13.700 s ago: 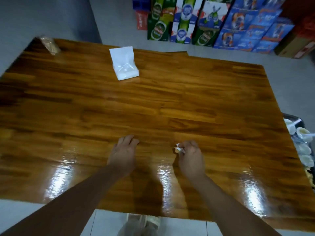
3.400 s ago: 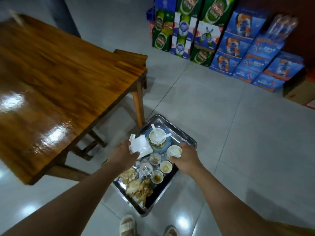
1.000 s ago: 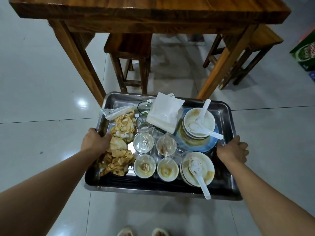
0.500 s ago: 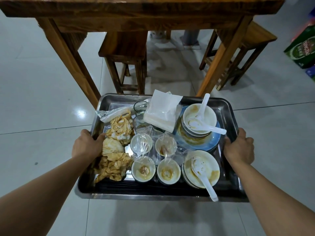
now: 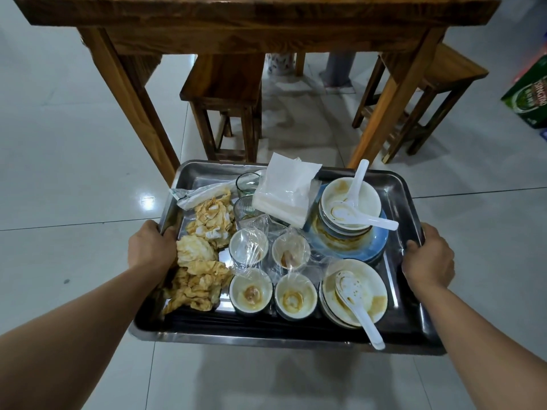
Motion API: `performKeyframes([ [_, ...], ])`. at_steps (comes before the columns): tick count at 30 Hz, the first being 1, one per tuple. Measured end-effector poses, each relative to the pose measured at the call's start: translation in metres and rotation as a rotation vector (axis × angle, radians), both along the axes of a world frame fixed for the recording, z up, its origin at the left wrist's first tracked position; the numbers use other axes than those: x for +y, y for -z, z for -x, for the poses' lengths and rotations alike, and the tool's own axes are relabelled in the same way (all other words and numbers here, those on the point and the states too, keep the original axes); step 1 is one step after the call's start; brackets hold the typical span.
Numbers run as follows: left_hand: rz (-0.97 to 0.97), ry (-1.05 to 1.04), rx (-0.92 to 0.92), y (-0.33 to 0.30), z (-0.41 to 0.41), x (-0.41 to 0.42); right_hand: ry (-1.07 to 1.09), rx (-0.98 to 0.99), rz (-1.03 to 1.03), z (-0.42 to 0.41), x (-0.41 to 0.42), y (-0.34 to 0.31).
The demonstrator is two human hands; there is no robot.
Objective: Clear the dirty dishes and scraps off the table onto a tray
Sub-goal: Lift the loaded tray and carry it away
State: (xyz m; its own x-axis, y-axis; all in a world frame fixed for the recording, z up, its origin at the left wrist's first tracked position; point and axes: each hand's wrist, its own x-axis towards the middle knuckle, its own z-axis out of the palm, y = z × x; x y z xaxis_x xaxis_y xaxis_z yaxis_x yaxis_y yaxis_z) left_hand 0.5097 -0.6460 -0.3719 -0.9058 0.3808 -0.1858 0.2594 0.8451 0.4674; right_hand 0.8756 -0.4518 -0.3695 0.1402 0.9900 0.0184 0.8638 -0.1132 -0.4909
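A steel tray (image 5: 414, 332) hangs above the floor, held at both short sides. My left hand (image 5: 151, 247) grips its left rim and my right hand (image 5: 429, 258) grips its right rim. On the tray lie stained crumpled napkins (image 5: 201, 261), several small sauce bowls (image 5: 251, 292), two glasses (image 5: 247, 183), a white tissue pack (image 5: 288, 192), stacked dirty bowls with white spoons (image 5: 350, 202) on a blue plate (image 5: 376, 250), and another bowl stack with a spoon (image 5: 355, 292).
The wooden table (image 5: 254, 22) stands just ahead, its legs close to the tray's far edge. Wooden stools (image 5: 228, 84) sit under it, another stool (image 5: 444, 78) at the right. A green beer carton (image 5: 529, 96) is on the floor at far right. Tiled floor lies all around.
The tray has risen higher off the floor and closer to me. Both hands keep their grip on its rims.
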Motion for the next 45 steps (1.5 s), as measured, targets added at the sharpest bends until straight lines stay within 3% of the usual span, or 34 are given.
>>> performKeyframes([
  [12,0.005,-0.002,0.023,-0.058,-0.004,-0.045,0.034,0.065,0.039,0.002,-0.035,-0.050],
  [33,-0.067,-0.194,0.062,-0.368,0.005,-0.155,-0.178,0.098,-0.019,0.045,-0.077,-0.356],
  [45,-0.081,-0.352,0.151,-0.450,0.022,-0.215,-0.386,0.168,-0.079,0.111,-0.080,-0.452],
])
